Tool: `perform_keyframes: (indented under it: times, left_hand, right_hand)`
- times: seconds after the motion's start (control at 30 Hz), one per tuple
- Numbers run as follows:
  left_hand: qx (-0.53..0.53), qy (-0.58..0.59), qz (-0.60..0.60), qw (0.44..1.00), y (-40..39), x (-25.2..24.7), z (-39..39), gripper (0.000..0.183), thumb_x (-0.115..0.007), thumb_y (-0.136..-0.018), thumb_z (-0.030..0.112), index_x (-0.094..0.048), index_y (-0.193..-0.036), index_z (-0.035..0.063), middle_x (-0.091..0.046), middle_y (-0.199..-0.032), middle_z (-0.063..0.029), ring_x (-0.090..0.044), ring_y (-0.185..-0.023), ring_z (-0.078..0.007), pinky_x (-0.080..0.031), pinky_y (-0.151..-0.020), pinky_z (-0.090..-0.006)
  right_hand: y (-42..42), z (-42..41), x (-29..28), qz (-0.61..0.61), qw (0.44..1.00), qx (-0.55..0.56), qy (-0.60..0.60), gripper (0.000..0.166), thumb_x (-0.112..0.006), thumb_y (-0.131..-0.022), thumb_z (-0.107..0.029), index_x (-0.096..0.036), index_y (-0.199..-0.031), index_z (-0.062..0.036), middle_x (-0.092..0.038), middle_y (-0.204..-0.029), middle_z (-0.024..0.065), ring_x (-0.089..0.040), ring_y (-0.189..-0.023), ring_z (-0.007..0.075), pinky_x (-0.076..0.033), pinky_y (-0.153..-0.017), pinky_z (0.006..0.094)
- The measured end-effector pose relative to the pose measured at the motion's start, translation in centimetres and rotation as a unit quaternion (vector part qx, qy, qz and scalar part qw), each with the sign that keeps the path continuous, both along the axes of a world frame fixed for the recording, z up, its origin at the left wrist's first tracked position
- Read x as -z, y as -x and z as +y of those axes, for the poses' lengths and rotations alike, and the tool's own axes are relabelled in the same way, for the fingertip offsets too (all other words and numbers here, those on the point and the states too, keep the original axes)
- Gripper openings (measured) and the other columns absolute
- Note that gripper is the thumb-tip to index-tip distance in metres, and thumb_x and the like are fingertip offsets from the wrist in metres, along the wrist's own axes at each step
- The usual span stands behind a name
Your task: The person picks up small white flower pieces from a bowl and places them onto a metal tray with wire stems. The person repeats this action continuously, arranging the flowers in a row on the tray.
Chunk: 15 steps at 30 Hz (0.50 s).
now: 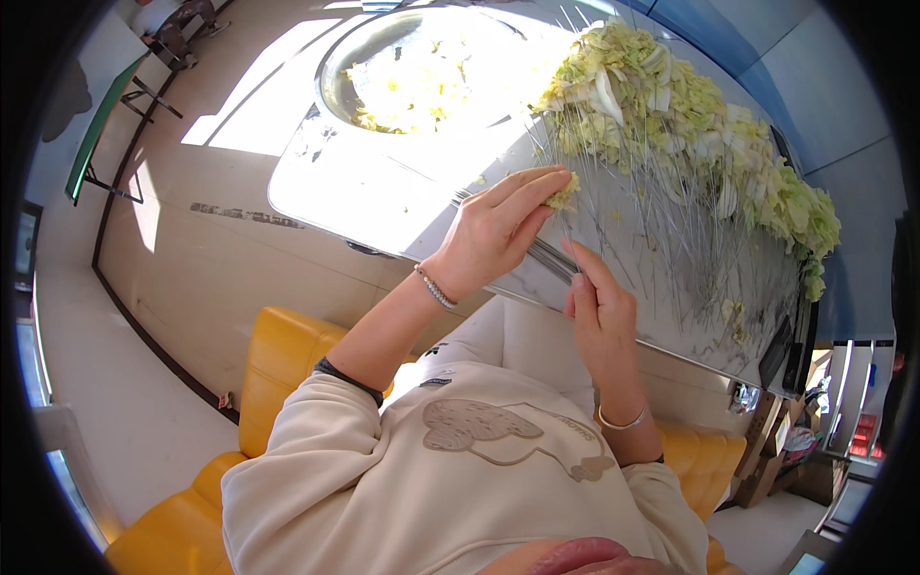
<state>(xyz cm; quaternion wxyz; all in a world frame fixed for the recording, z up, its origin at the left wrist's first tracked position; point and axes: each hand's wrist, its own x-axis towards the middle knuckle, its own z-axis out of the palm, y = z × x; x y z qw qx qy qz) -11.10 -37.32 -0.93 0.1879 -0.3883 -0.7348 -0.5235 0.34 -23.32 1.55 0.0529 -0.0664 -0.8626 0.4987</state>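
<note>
Over the marble-patterned table [611,244], my left hand [496,223] pinches a small pale-green piece of cabbage leaf [566,195] in its fingertips. My right hand [604,302] grips a thin metal skewer [568,231] between thumb and forefinger, its upper part reaching towards the leaf. Whether the tip pierces the leaf is hidden by my left fingers. Beneath and between my hands lies a bundle of bare metal skewers [552,260] by the table's near edge. Beyond them, a long heap of skewered cabbage leaves [668,129] has its thin skewers pointing towards me.
A wide metal basin [336,90] with loose leaf pieces [402,118] stands at the far left in glaring sunlight. Leaf scraps [734,316] lie at the right. Yellow padded seating [277,381] is around me. A green-topped folding table [104,133] and a seated person [176,25] are farther off.
</note>
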Motion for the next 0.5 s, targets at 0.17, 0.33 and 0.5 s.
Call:
perform_keyframes:
  times: [0.17,0.33,0.5]
  left_hand:
    - [0.004,0.045,-0.067,0.997,0.2,-0.8,-0.4,0.047,-0.063,-0.079,0.000,-0.053,-0.124,0.0074,-0.058,-0.119,-0.0118,-0.063,-0.093,-0.0240,-0.053,-0.077,-0.0309]
    - [-0.022,-0.035,-0.101,0.994,2.8,-0.3,-3.3,0.048,-0.061,-0.083,-0.001,-0.051,-0.128,0.0098,-0.059,-0.119,-0.0092,-0.061,-0.087,-0.0131,-0.050,-0.075,-0.0247]
    - [-0.230,0.275,0.066,0.931,9.3,-1.1,-8.8,0.024,-0.068,-0.077,0.011,-0.063,-0.099,0.0028,-0.064,-0.100,-0.0129,-0.063,-0.087,-0.0229,-0.050,-0.074,-0.0301]
  right_hand:
    - [0.8,0.3,1.8,-0.007,0.997,0.035,0.064,0.031,-0.042,-0.090,-0.002,-0.057,-0.117,-0.0048,-0.048,-0.059,0.0019,-0.043,-0.053,0.0074,-0.039,-0.052,0.0231]
    - [1.1,0.2,3.1,0.025,0.994,0.047,0.095,0.032,-0.042,-0.090,-0.001,-0.059,-0.116,-0.0047,-0.048,-0.060,-0.0001,-0.043,-0.054,0.0060,-0.038,-0.052,0.0216]
    - [0.6,0.4,3.9,0.047,0.990,0.048,0.124,0.032,-0.042,-0.089,0.001,-0.059,-0.116,-0.0042,-0.048,-0.061,-0.0002,-0.044,-0.056,0.0057,-0.038,-0.054,0.0208]
